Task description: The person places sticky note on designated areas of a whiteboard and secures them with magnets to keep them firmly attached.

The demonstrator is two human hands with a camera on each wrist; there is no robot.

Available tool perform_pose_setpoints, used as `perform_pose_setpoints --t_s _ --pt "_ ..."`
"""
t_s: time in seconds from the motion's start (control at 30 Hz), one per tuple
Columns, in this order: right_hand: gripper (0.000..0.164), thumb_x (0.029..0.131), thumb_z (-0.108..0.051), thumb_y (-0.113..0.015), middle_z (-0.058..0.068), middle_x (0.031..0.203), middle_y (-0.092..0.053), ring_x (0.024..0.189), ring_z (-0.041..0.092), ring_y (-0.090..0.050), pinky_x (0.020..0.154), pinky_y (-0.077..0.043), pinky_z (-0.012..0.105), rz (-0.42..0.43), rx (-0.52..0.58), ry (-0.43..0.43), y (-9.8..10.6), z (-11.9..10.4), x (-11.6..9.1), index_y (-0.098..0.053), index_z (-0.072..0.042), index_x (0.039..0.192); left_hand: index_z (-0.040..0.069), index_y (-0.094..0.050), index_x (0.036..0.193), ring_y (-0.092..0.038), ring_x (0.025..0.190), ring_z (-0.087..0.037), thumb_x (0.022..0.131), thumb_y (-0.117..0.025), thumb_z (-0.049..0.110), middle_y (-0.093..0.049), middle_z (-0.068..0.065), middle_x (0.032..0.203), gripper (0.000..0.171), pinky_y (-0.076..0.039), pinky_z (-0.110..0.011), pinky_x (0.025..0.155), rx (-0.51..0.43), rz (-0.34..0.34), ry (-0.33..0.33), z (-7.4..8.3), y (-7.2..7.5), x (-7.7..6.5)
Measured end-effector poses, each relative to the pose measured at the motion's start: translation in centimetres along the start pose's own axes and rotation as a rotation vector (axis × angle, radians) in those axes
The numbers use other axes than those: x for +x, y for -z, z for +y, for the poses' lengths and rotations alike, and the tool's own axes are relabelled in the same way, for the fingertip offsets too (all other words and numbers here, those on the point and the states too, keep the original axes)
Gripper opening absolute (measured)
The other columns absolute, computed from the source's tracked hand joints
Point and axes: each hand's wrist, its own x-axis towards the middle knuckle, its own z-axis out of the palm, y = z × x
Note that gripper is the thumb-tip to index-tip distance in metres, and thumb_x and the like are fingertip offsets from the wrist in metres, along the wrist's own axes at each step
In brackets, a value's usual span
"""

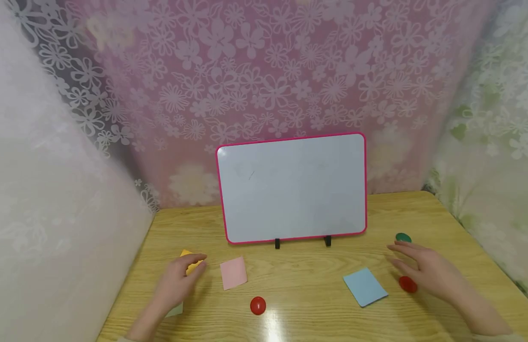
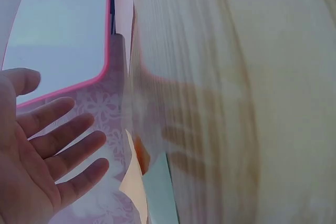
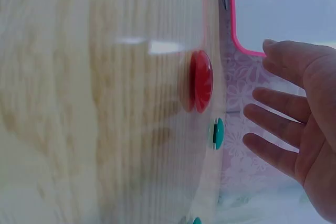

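My left hand (image 1: 177,281), fingers relaxed and holding nothing, hovers at the left over a yellow sticky note (image 1: 185,253). Partly hidden by its wrist lies a pale green note (image 1: 176,310). Just right of this hand is a pink sticky note (image 1: 234,273). On the other side, my right hand (image 1: 432,271) hangs with loose, spread fingers and nothing in them. Beneath and beside it are a red round magnet (image 3: 203,81) and a green round magnet (image 3: 219,133). A blue sticky note (image 1: 365,287) lies left of those fingers.
A whiteboard (image 1: 293,187) with a pink frame stands at the back on black feet (image 1: 277,243). Another red magnet (image 1: 258,305) lies near the front middle of the wooden table (image 1: 306,280). Floral curtains (image 1: 264,71) hang behind and along both sides.
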Motion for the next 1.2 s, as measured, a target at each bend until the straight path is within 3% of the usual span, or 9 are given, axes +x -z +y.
perform_pose_setpoints --t_s 0.13,0.23,0.4,0.6,0.8,0.97,1.2 --pt "0.042 0.093 -0.024 -0.086 0.012 0.129 -0.074 0.117 0.042 -0.07 0.09 -0.058 0.046 0.018 -0.03 0.028 0.3 1.0 -0.2 -0.076 -0.01 0.131 0.011 -0.079 0.126 -0.07 0.116 -0.026 0.105 -0.072 0.029 -0.076 0.0 0.123 0.029 -0.059 -0.048 0.093 -0.023 -0.009 0.015 0.6 -0.4 0.1" --pt "0.043 0.089 -0.022 -0.089 0.011 0.126 -0.076 0.113 0.042 -0.071 0.086 -0.059 0.039 0.007 -0.033 0.016 0.7 1.8 -0.4 -0.077 -0.01 0.129 0.01 -0.079 0.125 -0.07 0.115 -0.026 0.103 -0.075 0.022 -0.076 0.0 0.122 0.025 -0.058 -0.047 0.093 -0.046 -0.019 0.016 0.9 -0.7 0.2" --pt "0.047 0.086 -0.02 -0.091 0.014 0.12 -0.076 0.102 0.039 -0.073 0.08 -0.06 0.046 -0.05 -0.043 -0.012 1.5 3.2 -1.0 -0.076 -0.006 0.128 0.01 -0.079 0.124 -0.07 0.112 -0.025 0.1 -0.078 0.019 -0.077 0.001 0.12 0.025 -0.058 -0.042 0.091 -0.077 -0.03 0.02 1.2 -1.4 0.5" --pt "0.054 0.083 -0.021 -0.093 0.012 0.121 -0.076 0.098 0.035 -0.072 0.076 -0.059 0.043 -0.129 -0.042 -0.043 2.5 4.6 -1.5 -0.074 -0.004 0.131 0.01 -0.079 0.122 -0.069 0.107 -0.02 0.098 -0.081 0.021 -0.077 0.0 0.119 0.027 -0.059 -0.044 0.091 -0.102 -0.038 0.028 1.4 -2.3 1.1" --pt "0.06 0.08 -0.019 -0.094 0.023 0.123 -0.072 0.103 0.045 -0.069 0.081 -0.059 0.057 -0.275 0.004 -0.139 3.6 6.0 -1.6 -0.071 0.003 0.131 0.01 -0.078 0.121 -0.069 0.097 -0.014 0.096 -0.083 0.026 -0.075 0.0 0.11 0.03 -0.058 -0.038 0.083 -0.103 -0.077 0.06 1.8 -2.7 1.6" --pt "0.06 0.08 -0.018 -0.093 0.032 0.125 -0.068 0.102 0.049 -0.069 0.083 -0.058 0.062 -0.376 0.027 -0.187 3.9 7.4 -1.9 -0.07 0.008 0.128 0.01 -0.078 0.118 -0.067 0.094 -0.016 0.093 -0.086 0.022 -0.073 -0.004 0.107 0.029 -0.057 -0.039 0.081 -0.049 -0.081 0.08 2.0 -2.9 2.1" --pt "0.058 0.078 -0.016 -0.094 0.027 0.119 -0.071 0.1 0.049 -0.07 0.083 -0.059 0.06 -0.44 0.039 -0.236 4.0 8.8 -2.3 -0.07 0.009 0.124 0.009 -0.076 0.119 -0.066 0.093 -0.019 0.09 -0.089 0.024 -0.071 -0.003 0.107 0.035 -0.056 -0.041 0.08 0.016 -0.113 0.094 2.3 -3.0 2.6"
